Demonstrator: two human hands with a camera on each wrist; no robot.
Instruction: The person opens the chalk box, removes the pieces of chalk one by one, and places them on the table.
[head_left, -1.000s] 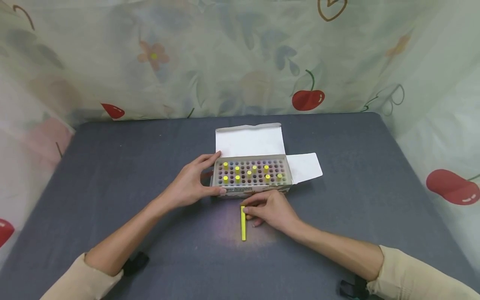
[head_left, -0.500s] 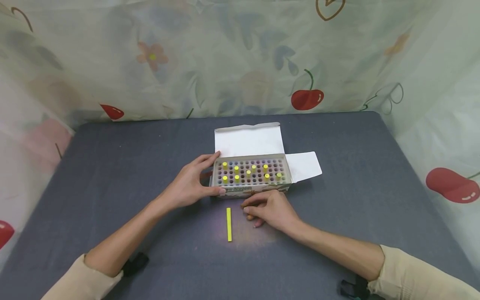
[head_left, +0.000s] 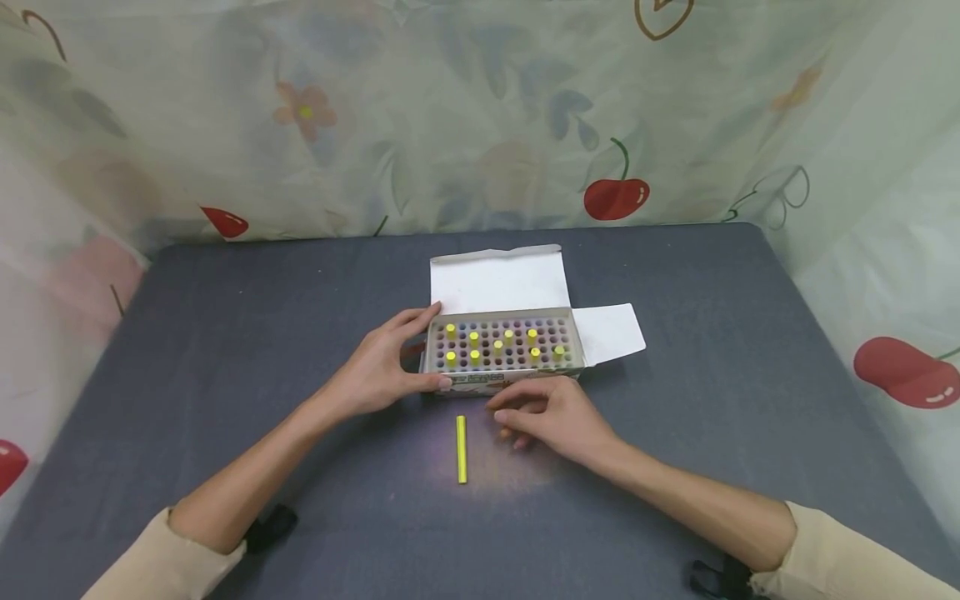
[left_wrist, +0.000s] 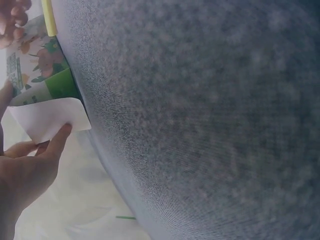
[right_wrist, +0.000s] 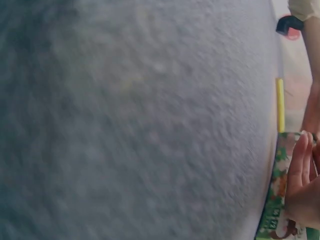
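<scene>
Hiding right hand (head_left: 555, 417) fingertips, palm-down curl

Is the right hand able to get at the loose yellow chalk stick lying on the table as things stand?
Probably yes. The chalk stick lies flat on the grey table, just beside the right hand, with nothing between them. The left hand holds the box, away from that path.

Yellow chalk stick (head_left: 461, 448); grey table (head_left: 225, 333)
</scene>
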